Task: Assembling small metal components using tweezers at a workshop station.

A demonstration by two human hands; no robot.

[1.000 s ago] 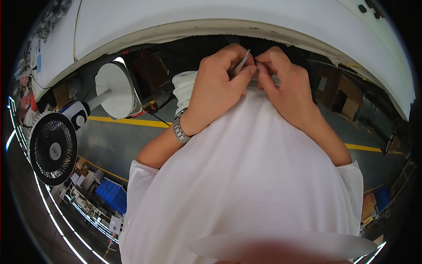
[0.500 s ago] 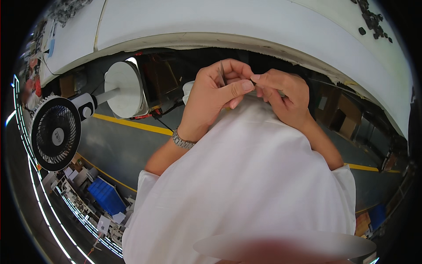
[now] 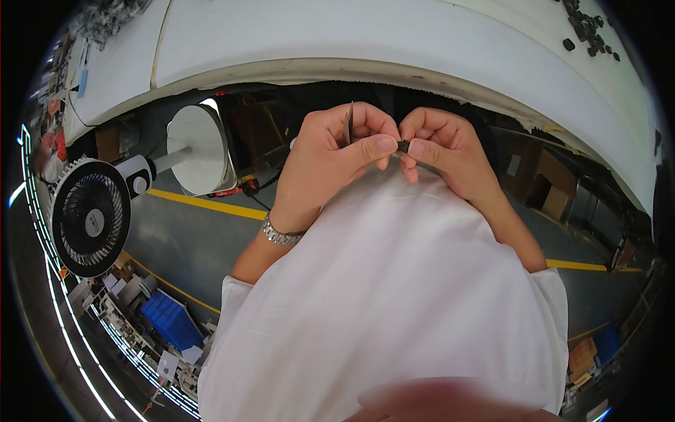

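In front of my white shirt, my left hand and my right hand meet fingertip to fingertip. Both pinch a small black piece between thumb and forefinger; its exact kind is too small to make out. A thin, pointed metal tool juts up out of my left hand, tucked between the fingers, with its lower part hidden by the palm. A silver watch sits round my left wrist.
Beyond my hands runs a white table with a worn front edge. Several small black pieces lie at its far right, and a heap of clear bags at far left. A fan stands left, with a blue crate below it.
The hands have turned slightly and my left hand has shifted a little left. More of the black piece shows between the fingertips now. The metal tool stands more upright.
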